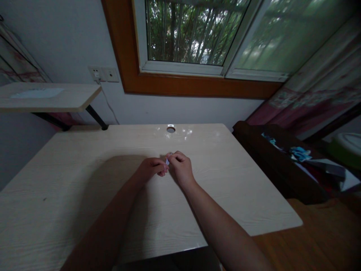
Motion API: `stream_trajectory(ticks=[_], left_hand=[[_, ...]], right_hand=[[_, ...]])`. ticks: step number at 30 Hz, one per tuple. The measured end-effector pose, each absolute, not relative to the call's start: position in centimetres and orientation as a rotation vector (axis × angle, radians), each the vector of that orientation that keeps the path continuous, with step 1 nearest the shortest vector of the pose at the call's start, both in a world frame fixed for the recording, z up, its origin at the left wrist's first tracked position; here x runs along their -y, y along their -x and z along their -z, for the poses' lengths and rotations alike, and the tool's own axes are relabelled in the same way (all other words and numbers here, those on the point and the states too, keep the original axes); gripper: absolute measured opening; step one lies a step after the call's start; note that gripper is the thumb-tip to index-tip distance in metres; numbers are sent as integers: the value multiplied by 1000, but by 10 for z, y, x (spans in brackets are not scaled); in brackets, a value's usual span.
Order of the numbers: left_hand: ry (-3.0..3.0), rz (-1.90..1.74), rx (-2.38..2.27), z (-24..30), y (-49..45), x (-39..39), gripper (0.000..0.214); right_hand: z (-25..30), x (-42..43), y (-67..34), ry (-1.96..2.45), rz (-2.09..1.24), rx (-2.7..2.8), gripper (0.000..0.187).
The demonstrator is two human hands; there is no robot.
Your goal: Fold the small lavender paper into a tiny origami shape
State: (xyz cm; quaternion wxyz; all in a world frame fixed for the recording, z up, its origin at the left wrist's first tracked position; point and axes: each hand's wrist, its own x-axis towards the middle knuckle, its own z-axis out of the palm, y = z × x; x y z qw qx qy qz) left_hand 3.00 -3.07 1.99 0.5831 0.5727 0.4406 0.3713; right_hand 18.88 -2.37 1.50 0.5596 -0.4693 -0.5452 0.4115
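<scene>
My left hand [151, 168] and my right hand [180, 165] meet over the middle of a pale wooden desk [84, 188]. Both have their fingers curled in a pinch. Between the fingertips shows a tiny pale bluish-white piece [167, 161], too small and dim to name. Each hand grips one side of it. The wrists rest low over the desktop, and my forearms reach in from the bottom edge.
A round cable hole [170, 129] lies near the desk's far edge. A small shelf table [47, 96] stands at the left, below a wall socket [103, 74]. A dark wooden piece of furniture [270, 158] with cloth and clutter sits at the right. A window [197, 34] is ahead.
</scene>
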Motion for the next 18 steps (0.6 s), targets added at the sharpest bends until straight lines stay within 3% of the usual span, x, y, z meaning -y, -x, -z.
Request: stream_trajectory(ticks=[18], left_hand=[[-1347,-871,-997,-18,-31,29,17]], right_hand=[[-16,22,-192,1191,-822,1348,46]])
